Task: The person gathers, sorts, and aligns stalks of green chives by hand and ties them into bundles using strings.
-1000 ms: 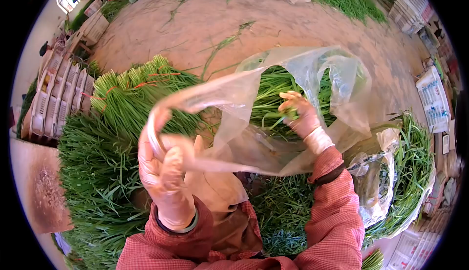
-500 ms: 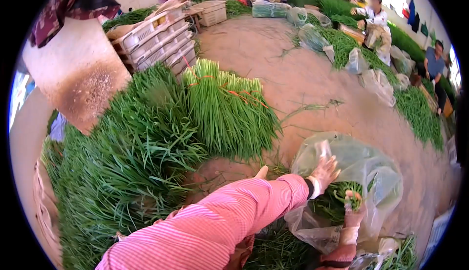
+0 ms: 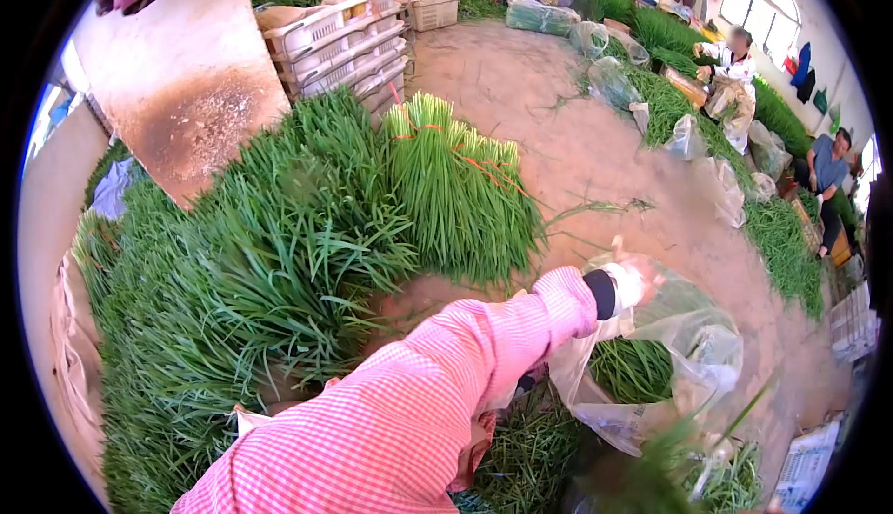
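Observation:
My left hand, slightly blurred, has its fingers spread at the far rim of a clear plastic bag. A pink checked sleeve and a dark wristband lead to it. Long green chive-like leaves lie inside the bag's open mouth. Below the bag, a motion-smeared bunch of green leaves is in the lower right; what holds it is hidden. My right hand does not show. To the left of the bag stand chive bunches, bound with orange ties, beside a large heap of loose leaves.
Stacked white crates stand behind the heap, next to a stained board. Across the brown floor, several people sit or work among greens and plastic bags. A white crate is at lower right.
My right hand has left the bag and gone out of view. A blurred green bunch has appeared at lower right. My left hand has shifted slightly upward, and the view has turned.

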{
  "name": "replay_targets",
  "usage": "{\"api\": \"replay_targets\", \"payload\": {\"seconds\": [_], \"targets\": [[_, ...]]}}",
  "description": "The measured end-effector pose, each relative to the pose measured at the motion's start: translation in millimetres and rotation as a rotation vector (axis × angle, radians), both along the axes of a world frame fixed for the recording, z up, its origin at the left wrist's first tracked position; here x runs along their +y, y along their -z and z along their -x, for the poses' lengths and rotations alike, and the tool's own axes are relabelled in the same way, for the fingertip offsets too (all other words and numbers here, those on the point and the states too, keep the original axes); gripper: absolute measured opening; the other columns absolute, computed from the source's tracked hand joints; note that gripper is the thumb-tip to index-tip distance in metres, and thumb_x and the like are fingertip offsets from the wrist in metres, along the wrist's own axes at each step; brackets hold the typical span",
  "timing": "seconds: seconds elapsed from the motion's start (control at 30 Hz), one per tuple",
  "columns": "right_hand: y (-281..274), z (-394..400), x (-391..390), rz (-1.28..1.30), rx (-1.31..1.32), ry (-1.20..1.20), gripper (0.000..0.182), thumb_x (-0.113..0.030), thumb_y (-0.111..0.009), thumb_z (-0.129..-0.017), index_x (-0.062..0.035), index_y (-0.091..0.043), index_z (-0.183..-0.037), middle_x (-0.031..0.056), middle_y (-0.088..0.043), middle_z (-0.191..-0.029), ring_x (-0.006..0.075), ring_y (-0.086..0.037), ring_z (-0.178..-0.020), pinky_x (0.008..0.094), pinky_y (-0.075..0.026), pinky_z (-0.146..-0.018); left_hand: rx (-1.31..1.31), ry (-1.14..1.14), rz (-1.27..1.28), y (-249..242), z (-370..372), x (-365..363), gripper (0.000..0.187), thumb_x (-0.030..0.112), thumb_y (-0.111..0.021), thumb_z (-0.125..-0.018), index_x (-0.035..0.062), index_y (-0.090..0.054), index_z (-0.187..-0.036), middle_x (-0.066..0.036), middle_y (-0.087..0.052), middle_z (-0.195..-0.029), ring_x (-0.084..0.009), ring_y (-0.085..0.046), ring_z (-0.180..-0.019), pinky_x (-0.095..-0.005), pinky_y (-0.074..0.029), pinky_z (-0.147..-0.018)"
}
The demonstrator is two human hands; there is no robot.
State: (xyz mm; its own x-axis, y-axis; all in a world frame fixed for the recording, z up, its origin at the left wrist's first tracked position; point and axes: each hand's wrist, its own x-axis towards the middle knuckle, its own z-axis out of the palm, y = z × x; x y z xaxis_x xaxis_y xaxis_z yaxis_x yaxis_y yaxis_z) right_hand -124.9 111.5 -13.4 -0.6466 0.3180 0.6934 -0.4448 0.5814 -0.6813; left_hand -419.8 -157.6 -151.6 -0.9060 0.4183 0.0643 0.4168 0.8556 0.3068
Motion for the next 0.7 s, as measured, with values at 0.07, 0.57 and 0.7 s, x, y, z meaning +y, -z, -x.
{"api": "replay_targets", "payload": {"seconds": [0.07,0.57,0.7], "targets": [[16.6,-10.9,-23.9,0.14,-0.166,-0.127,0.031,-0.007,-0.048,-0.085,-0.0001,-0.051,-0.115,0.0189,-0.047,-0.119,0.028,-0.049,-0.103,0.0353,-0.043,-0.087,0.343,0.147,-0.547,-40.6,-63.6,-2.8,0.053,0.041,-0.042,-0.087,0.005,-0.041,-0.125,-0.013,-0.043,-0.13,-0.0265,-0.036,-0.122,-0.0409,-0.033,-0.096],[51.4,-74.7,-46.1,0.913,-0.288,-0.199,0.028,-0.015,-0.052,-0.087,-0.0047,-0.054,-0.113,0.0021,-0.058,-0.079,0.0119,-0.058,-0.065,0.0226,-0.048,-0.059,-1.602,0.547,-0.672,-46.7,-324.6,-21.4,0.058,0.017,-0.067,-0.07,0.0038,-0.045,-0.122,-0.009,-0.062,-0.087,-0.0141,-0.059,-0.075,-0.025,-0.046,-0.065],[86.9,-76.6,9.5,-0.342,-0.146,0.579,0.012,-0.011,-0.05,-0.088,-0.0067,-0.061,-0.089,-0.0003,-0.057,-0.067,0.0068,-0.044,-0.045,0.0194,-0.039,-0.043,-1.433,0.506,-0.595,-64.9,-296.9,-55.2,0.041,0.012,-0.069,-0.068,0.0015,-0.054,-0.105,-0.005,-0.063,-0.082,-0.009,-0.057,-0.072,-0.0231,-0.047,-0.063]]}}
